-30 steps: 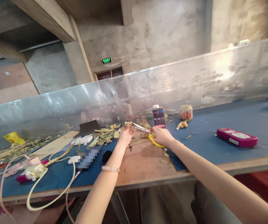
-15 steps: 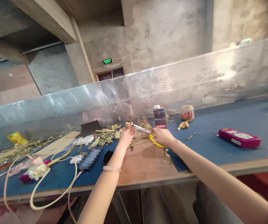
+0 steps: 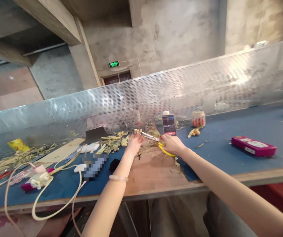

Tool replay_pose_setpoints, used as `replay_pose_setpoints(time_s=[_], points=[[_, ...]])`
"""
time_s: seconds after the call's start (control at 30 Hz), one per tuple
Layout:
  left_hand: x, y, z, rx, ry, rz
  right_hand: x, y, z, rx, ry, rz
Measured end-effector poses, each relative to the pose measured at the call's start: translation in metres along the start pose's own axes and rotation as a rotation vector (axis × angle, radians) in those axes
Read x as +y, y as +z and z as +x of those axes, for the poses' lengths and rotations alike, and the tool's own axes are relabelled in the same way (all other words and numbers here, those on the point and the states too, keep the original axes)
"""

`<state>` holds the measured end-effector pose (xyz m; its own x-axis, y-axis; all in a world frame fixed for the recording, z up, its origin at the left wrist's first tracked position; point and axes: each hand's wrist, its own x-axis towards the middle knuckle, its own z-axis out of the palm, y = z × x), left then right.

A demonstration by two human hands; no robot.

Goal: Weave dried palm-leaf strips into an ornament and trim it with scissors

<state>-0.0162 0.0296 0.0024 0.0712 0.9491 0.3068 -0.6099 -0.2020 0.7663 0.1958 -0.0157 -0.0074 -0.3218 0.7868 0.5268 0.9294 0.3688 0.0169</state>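
Note:
My right hand (image 3: 173,144) is closed around the yellow handles of a pair of scissors (image 3: 151,136). Their metal blades point left, with the tips at the fingers of my left hand (image 3: 134,141). Between those closed fingertips is a small piece of dried plant (image 3: 137,131), pale yellow-green and partly hidden by the fingers. Both hands are above a brown board (image 3: 156,171) on the blue table. Left of my left hand lies a heap of dried stalks and leaves (image 3: 114,143).
A phone (image 3: 169,125) showing a timer stands upright behind my right hand. Farther right are a jar (image 3: 198,118) and a magenta pack (image 3: 253,146). Cables (image 3: 79,177), a power strip and more dried stalks (image 3: 35,153) lie left. A perforated metal screen (image 3: 181,89) runs along the back.
Both hands stay almost in place, with the scissors still at the left fingertips. The blades look slightly closer together. The view has shifted very slightly.

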Motion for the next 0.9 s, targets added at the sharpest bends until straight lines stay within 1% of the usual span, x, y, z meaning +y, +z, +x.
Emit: replay_pose_setpoints(time_s=[0.2, 0.43, 0.63, 0.9], points=[[-0.0005, -0.0002, -0.0004, -0.012, -0.009, -0.003, -0.0005, 0.0000, 0.0012, -0.009, 0.020, -0.004], [-0.0015, -0.0015, 0.0009, -0.013, -0.007, 0.047, -0.0010, -0.0012, -0.0014, 0.002, 0.006, -0.004], [-0.0013, -0.0013, 0.0010, 0.011, -0.017, 0.027, 0.0010, 0.0023, 0.0018, -0.004, 0.015, -0.033], [-0.0009, -0.0011, 0.0002, -0.002, -0.020, 0.011, 0.0006, 0.0045, 0.0042, -0.019, 0.017, -0.020]])
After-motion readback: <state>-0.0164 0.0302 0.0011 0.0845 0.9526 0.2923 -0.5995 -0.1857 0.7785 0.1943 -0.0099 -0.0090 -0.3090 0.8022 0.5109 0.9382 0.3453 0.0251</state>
